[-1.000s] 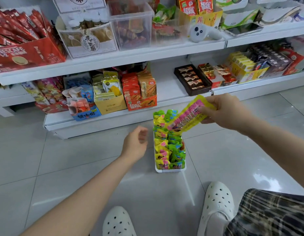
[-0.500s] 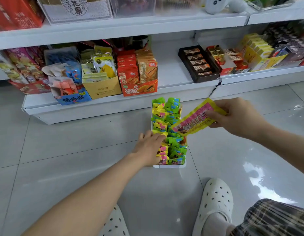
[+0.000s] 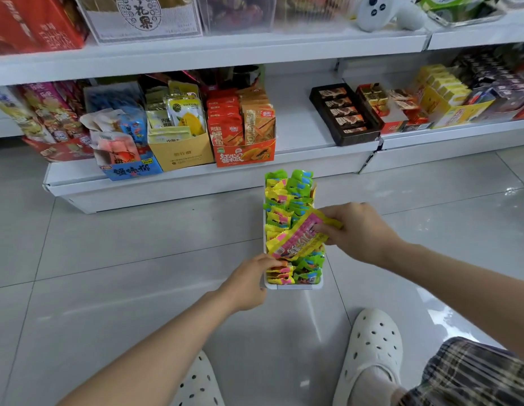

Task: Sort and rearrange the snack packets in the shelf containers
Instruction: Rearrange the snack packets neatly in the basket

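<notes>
A glossy grey tiled floor (image 3: pixel 114 276) spreads bare to the left and right of a narrow white plastic tray (image 3: pixel 293 286), which sits on the tiles just in front of the white metal bottom shelf (image 3: pixel 301 124), its long axis running from the person toward the shelf edge. On that shelf an open stretch of white lies between an orange cardboard box of papaya snacks (image 3: pixel 244 153) and a dark brown box of chocolate bars (image 3: pixel 342 115). The tray is packed end to end with two rows of upright yellow and green snack packets (image 3: pixel 287 197). The left hand (image 3: pixel 249 284) holds the tray's near left rim, fingers curled over it onto the packets. The right hand (image 3: pixel 360 230) pinches a long yellow-and-pink packet (image 3: pixel 298 241) by its upper end, fingers closed on it; the packet slants over the tray's near half, free end down-left. Two white perforated clogs (image 3: pixel 369 356) stand on the tiles nearest the camera.
</notes>
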The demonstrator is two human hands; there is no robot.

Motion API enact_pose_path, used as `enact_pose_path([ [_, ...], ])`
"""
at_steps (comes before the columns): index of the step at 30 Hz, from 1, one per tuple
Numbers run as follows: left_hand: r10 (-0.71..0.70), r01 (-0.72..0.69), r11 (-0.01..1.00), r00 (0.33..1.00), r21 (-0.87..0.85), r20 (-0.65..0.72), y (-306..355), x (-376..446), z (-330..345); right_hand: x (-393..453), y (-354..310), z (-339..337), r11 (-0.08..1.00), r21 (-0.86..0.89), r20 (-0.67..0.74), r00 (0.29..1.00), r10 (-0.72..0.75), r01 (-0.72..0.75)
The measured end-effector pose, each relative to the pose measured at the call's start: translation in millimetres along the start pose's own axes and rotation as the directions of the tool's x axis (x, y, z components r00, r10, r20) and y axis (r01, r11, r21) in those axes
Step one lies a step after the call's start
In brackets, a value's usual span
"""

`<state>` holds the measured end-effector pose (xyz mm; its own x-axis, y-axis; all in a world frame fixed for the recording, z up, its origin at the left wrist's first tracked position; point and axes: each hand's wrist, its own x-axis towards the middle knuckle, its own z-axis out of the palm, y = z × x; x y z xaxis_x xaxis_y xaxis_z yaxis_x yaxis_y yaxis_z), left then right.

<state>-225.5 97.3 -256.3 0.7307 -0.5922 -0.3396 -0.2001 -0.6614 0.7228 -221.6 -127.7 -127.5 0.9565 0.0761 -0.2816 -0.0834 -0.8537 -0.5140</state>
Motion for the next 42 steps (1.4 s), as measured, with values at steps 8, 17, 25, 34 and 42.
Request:
enact_pose_path([
  [8, 0.012, -0.012, 1.0, 0.999, -0.006, -0.033, -5, -1, -2, 32, 8, 72, 0.959, -0.271, 0.116, 0.992, -0.058, 0.088],
  [17, 0.088, -0.087, 0.995, 0.995, 0.039, -0.042, -10, -4, -1, 45, -2, 114, 0.902, -0.43, -0.032, 0.999, 0.03, -0.041],
  [25, 0.151, -0.149, 0.986, 0.988, 0.073, -0.019, -16, -5, 1, 62, 3, 122, 0.875, -0.473, 0.008, 0.993, 0.121, -0.103],
  [34, 0.175, -0.17, 0.983, 0.981, 0.062, -0.081, -19, 4, 7, 67, 25, 87, 0.971, -0.183, 0.15, 0.981, -0.126, 0.153],
  [42, 0.161, -0.163, 0.986, 0.984, -0.029, -0.07, -28, 0, 6, 72, 24, 110, 0.895, -0.344, -0.025, 0.951, -0.309, 0.282],
])
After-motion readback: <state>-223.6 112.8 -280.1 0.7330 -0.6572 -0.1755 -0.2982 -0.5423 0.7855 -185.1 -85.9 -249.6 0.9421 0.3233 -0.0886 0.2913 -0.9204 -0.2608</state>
